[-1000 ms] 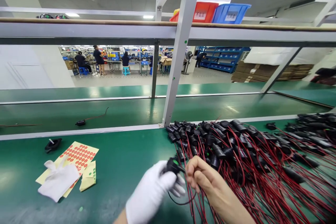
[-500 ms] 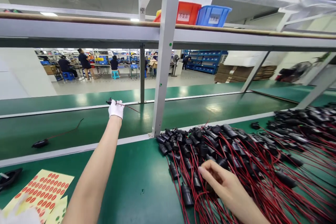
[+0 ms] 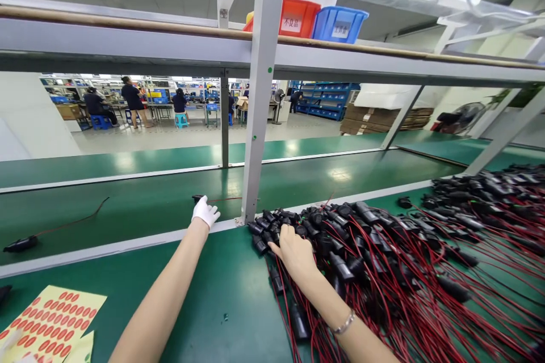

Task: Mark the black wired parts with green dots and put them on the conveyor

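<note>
My left hand (image 3: 205, 214), in a white glove, is over the green belt left of the upright post. Its fingers are closed on a black cylindrical part (image 3: 196, 198), partly hidden, whose thin red wire trails right towards the post. My right hand (image 3: 294, 247), bare, reaches into the left end of a large pile of black cylindrical parts (image 3: 340, 264) with red and black wires. Its fingers are bent down among them, and what they grip is hidden. Another wired black part (image 3: 21, 244) lies on the belt at the far left.
A sheet of red oval stickers (image 3: 55, 323) lies at the lower left, beside a blurred white glove-like shape (image 3: 12, 343). The grey post (image 3: 259, 113) stands between belt and pile. Red (image 3: 299, 17) and blue (image 3: 340, 24) bins sit on the shelf overhead. People sit and stand far behind.
My left hand has come nearer and right, lower over the belt, with the wired part. My right hand has moved left and farther into the pile. The other belt part is farther left.
</note>
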### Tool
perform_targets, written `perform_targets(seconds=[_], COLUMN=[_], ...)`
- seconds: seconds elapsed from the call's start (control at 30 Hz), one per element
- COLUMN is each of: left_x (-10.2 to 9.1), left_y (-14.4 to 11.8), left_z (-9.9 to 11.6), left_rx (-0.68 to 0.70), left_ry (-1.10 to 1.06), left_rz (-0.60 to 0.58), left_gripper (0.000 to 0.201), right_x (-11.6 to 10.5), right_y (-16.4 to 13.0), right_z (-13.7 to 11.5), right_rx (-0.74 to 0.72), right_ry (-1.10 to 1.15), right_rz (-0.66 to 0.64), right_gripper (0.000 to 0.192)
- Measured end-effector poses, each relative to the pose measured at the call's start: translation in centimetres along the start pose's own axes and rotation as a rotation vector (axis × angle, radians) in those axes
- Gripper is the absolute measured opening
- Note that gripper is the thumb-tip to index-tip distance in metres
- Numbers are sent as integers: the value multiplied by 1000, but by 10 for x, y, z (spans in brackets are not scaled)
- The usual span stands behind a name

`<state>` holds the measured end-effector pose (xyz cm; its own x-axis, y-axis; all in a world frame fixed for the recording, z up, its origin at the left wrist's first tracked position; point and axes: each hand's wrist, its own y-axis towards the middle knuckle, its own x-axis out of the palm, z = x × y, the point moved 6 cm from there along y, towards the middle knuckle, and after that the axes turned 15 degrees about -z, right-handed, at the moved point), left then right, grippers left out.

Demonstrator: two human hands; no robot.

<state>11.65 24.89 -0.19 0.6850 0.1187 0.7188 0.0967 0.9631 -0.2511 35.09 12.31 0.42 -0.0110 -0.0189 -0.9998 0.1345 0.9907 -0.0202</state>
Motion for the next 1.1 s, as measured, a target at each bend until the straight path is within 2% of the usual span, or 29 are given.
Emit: perform_targets(seconds=[0.1, 0.2, 0.27, 0.37, 0.43, 0.5, 0.6, 0.63, 0.73, 0.9, 1.1], left_x=[-4, 0, 8, 30, 45, 56, 59, 57, 46, 33, 40], left_y=[-32, -74, -106, -156, -190, -223, -264, -274, -293, -307, -326], left_z=[-16, -46, -69, -90, -90, -78, -54, -48, -42, -49, -48], left_rx=[-56, -159, -240, -283, -244, -165, -19, 14, 24, -20, -121], left_ry=[50, 101, 132, 135, 108, 116, 341, 445, 630, 647, 747], left_rz=[-36, -154, -251, -448, -580, -691, -785, -789, -744, -741, -1012], left_gripper=[37, 26, 20, 23, 36, 42, 34, 32, 32, 33, 39], right_x=[-3, -15, -28, -48, -60, -72, -93, -100, -111, -111, -112], right_y=[10, 5, -10, -55, -93, -130, -175, -186, -205, -222, -230], right_z=[-1, -1, -5, -21, -33, -41, -44, -42, -36, -34, -34], right_rx=[-7, -55, -121, -305, -450, -584, -829, -887, -986, -1105, -1144], right_ry=[-4, 18, 45, 99, 133, 174, 334, 385, 426, 378, 439], right_rz=[-2, 70, 154, 291, 363, 417, 510, 537, 561, 474, 342], right_gripper=[26, 23, 22, 21, 21, 21, 12, 15, 33, 44, 39])
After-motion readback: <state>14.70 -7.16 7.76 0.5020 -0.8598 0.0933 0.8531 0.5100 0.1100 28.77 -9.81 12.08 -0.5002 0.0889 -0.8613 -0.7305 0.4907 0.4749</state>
